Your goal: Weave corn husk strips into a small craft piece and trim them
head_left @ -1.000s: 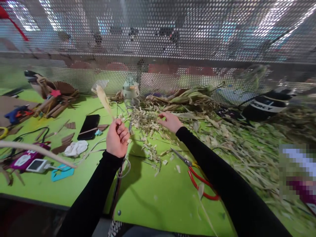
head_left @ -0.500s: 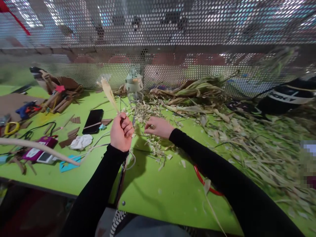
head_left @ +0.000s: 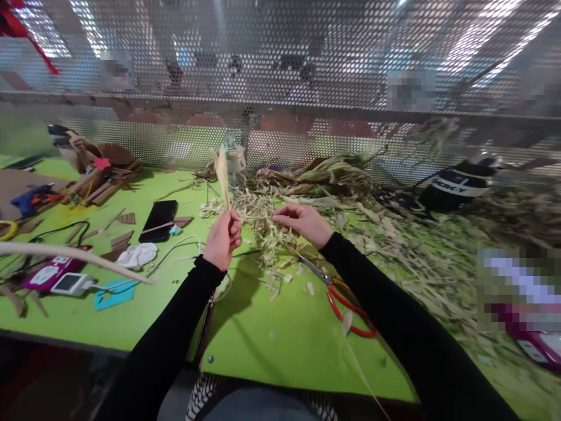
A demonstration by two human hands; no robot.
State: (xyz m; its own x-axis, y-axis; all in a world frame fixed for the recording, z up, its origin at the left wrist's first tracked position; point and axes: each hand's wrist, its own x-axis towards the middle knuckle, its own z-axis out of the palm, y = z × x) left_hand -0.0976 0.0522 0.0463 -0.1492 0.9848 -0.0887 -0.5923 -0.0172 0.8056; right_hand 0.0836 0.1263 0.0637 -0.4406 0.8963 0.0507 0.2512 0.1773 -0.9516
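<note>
My left hand (head_left: 222,237) is closed around the lower end of a pale dried corn husk (head_left: 222,175), which stands upright above the fist. My right hand (head_left: 303,223) pinches thumb and fingers together at the end of a thin pale strand (head_left: 258,218). This strand seems to run across to my left hand. Below and behind both hands lies a pile of husk shreds (head_left: 267,242). Red-handled scissors (head_left: 350,310) rest on the green table beside my right forearm, partly hidden by the sleeve.
Husk scraps (head_left: 421,263) cover the right side, with a dark bottle (head_left: 458,187) behind. A clear bottle (head_left: 236,166) and a husk bundle (head_left: 324,172) stand by the perforated screen (head_left: 307,88). Leftward lie a phone (head_left: 160,221), crumpled tissue (head_left: 137,255), glue gun (head_left: 33,200) and cables.
My right hand has lifted from the shreds and moved right, drawing the thin strand out. The husk in my left hand has turned more upright. More of the scissors shows.
</note>
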